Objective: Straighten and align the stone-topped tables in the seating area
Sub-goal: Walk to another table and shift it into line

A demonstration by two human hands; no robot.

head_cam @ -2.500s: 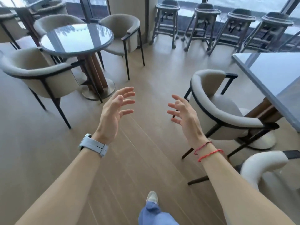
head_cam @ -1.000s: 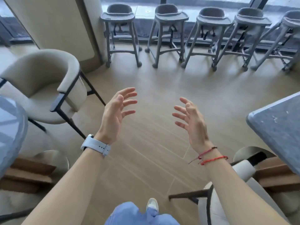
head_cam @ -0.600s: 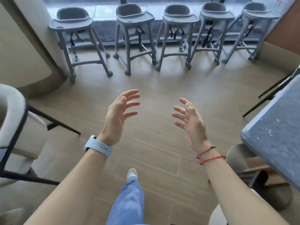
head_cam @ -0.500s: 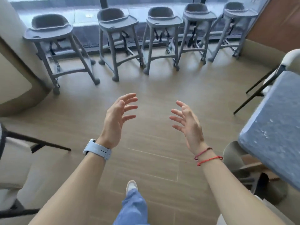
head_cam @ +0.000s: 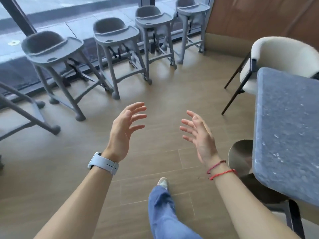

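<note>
**Change of state.** Over the last seconds the view has swung to the right. The round glass-topped table and its chairs have left the view. The stone-topped table [head_cam: 284, 131] now fills the right side, its long left edge running just beside the right forearm. Hand posture is unchanged: the left hand [head_cam: 124, 130] and the right hand [head_cam: 201, 137] are raised ahead of the body with palms turned inward. The fingers are spread and relaxed, and neither hand holds or touches anything.

**Meaning for the task.** The person appears to be in the approach phase. This table has not yet been touched, so its alignment is judged not yet begun. The right hand is the nearer one to the table's left edge but is apart from it.

**Surroundings.**
- A cream armchair [head_cam: 283, 54] stands at the table's far left corner, with its dark legs on the floor.
- A round metal pedestal base [head_cam: 240, 156] shows below the left edge.
- Grey high chairs [head_cam: 112, 33] stand in a row along the window, well apart from the table.
- One trouser leg [head_cam: 162, 213] is stepped forward.

**Obstructions.** The armchair at the far corner may limit movement of the table in that direction. A dark frame [head_cam: 291, 219] stands below the near corner and cannot be identified.
</note>
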